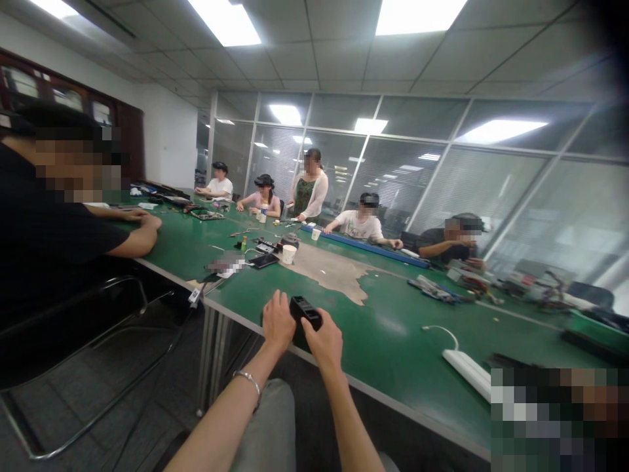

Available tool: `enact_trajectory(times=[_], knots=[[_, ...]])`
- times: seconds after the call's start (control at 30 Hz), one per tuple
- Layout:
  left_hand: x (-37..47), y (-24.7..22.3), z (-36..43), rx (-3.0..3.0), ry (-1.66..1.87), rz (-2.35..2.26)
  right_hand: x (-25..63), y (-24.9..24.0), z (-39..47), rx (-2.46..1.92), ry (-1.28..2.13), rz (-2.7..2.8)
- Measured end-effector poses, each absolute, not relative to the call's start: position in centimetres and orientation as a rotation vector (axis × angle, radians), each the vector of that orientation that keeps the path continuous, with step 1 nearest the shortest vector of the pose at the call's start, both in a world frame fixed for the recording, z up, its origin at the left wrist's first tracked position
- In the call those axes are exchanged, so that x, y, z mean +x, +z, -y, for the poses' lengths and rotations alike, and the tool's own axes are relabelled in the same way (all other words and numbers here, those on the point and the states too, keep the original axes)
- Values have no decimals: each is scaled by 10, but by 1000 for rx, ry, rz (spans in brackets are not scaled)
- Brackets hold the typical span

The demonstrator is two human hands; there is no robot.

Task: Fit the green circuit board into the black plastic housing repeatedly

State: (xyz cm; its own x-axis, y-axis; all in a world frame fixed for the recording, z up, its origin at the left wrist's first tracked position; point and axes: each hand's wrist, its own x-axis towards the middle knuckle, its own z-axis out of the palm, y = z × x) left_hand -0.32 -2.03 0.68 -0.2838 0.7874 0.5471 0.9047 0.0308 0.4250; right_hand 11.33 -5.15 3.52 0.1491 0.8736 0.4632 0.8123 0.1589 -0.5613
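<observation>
A small black box-shaped object [305,312] with slots or ridges along its top is between my two hands, just over the near edge of the green table. My right hand [325,337] is closed on its right side, the thumb lying along the top. Against its left side is my left hand [278,321], fingers bent and partly hidden from view. What exactly the object is, I cannot make out. A metal bracelet circles my left wrist.
Beyond my hands on the table [388,367] are a paper cup [288,254], a phone [264,261] and a bare tan patch [329,269]. A white power strip [466,375] lies to the right, tools [432,288] farther back. Several people sit around; one stands.
</observation>
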Motion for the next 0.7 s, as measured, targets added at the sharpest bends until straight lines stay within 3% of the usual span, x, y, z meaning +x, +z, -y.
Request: enact_trajectory(times=[0.3,0.5,0.7], knots=[[-3,7,19,-1773,-1096,2148,112,12,51,-1527,142,1642],[-4,9,22,-1793,-1083,2152,116,4,41,-1375,406,1455],[-4,11,25,-1924,-1001,2162,118,-2,47,-1388,240,1544]])
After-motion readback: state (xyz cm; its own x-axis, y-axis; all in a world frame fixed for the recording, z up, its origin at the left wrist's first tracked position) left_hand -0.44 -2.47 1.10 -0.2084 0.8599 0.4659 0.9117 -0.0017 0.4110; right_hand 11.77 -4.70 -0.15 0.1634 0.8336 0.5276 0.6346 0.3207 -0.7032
